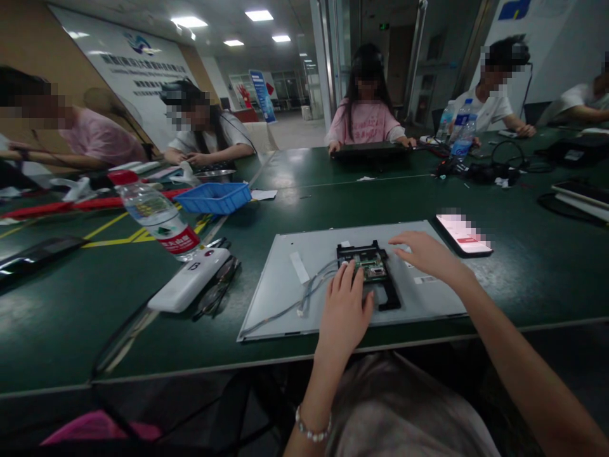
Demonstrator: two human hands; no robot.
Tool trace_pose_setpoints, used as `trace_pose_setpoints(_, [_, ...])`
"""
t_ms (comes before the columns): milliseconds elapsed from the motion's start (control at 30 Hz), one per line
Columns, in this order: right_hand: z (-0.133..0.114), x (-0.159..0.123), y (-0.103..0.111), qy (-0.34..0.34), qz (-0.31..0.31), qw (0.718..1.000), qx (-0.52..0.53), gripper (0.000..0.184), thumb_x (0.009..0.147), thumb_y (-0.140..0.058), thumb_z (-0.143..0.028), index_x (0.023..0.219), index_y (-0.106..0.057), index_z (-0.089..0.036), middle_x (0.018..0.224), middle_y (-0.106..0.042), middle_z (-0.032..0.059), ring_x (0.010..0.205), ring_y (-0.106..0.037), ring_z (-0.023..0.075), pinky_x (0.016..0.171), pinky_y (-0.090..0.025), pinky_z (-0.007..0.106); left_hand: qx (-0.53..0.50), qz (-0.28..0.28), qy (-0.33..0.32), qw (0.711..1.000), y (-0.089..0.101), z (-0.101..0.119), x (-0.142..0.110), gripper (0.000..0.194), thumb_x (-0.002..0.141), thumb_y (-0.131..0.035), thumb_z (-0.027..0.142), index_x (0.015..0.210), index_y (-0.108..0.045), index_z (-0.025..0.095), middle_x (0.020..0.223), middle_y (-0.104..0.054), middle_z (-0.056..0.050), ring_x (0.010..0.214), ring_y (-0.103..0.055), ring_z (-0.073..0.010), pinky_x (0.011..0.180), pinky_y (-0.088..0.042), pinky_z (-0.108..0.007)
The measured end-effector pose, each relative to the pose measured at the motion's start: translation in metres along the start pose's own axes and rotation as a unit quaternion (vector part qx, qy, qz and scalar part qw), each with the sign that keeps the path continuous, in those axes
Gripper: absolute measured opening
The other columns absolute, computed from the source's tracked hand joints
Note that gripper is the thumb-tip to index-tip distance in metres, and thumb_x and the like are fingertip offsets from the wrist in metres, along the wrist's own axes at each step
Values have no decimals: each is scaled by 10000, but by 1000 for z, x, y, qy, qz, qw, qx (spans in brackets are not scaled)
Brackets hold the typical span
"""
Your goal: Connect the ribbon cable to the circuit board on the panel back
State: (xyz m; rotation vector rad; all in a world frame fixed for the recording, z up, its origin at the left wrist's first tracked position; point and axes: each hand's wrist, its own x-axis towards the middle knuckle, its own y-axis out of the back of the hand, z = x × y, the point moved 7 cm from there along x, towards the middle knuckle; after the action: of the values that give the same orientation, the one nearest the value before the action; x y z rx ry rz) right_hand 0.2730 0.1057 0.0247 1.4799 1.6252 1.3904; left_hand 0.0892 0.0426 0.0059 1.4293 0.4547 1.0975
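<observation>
A flat grey display panel (276, 279) lies back side up at the table's near edge. On it sits a black plastic frame (392, 295) holding a green circuit board (373, 271), with grey cables (311, 289) running off to the left. My left hand (346, 304) rests palm down at the frame's left side, fingers stretched out over the cable ends and the board's edge. What lies under its fingertips is hidden. Just right of the frame, my right hand (423, 254) hovers above the panel with fingers apart and nothing in them.
A phone (464, 235) lies right of the panel. To the left are a white power bank (190, 279), glasses (217, 289), a water bottle (162, 216) and a blue tray (214, 198). Several people sit around the green table (304, 209); bottles and cables (495, 171) lie far right.
</observation>
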Motion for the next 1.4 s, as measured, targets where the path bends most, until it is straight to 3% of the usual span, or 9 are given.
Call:
trace_pose_setpoints(133, [36, -27, -1, -71, 43, 996, -12, 349, 885, -482, -273, 1177, -626, -147, 1189, -645, 127, 1117, -581, 258, 985, -424, 415, 5, -3, 0, 1000, -1, 0, 0, 441, 937, -419, 301, 1349, -420, 145, 1496, -345, -109, 1393, -283, -268, 1115, -314, -447])
trace_pose_setpoints(267, [50, -35, -7, -91, 57, 994, 9, 350, 872, -508, -282, 1163, -632, -132, 1181, -640, 140, 1114, -581, 265, 979, -432, 421, 4, -3, -2, 1000, -1, 0, 1, 439, 939, -411, 301, 1351, -415, 151, 1495, -346, -111, 1391, -287, -269, 1111, -316, -457])
trace_pose_setpoints(633, [46, -31, -13, -79, 43, 992, 89, 299, 841, -526, -141, 1108, -656, -171, 1124, -640, 104, 1024, -606, 216, 935, -463, 365, -3, -1, 0, 1000, 1, 1, 3, 439, 934, -420, 289, 1350, -412, 151, 1486, -359, -117, 1389, -289, -266, 1106, -321, -455])
trace_pose_setpoints(1200, [46, -35, -16, -94, 42, 985, 135, 157, 827, -587, -290, 911, -657, -177, 983, -618, 83, 772, -622, 171, 731, -497, 311, -2, -1, -3, 1000, 1, 1, 2, 439, 936, -415, 287, 1352, -410, 146, 1485, -357, -126, 1389, -287, -268, 1104, -321, -460])
trace_pose_setpoints(1400, [46, -40, -9, -136, 59, 979, 136, 182, 800, -585, -351, 799, -660, -185, 736, -648, 28, 660, -596, 173, 616, -432, 286, 0, -1, -3, 1000, 0, 0, 2, 441, 934, -421, 291, 1352, -411, 151, 1495, -343, -119, 1392, -281, -265, 1109, -318, -456])
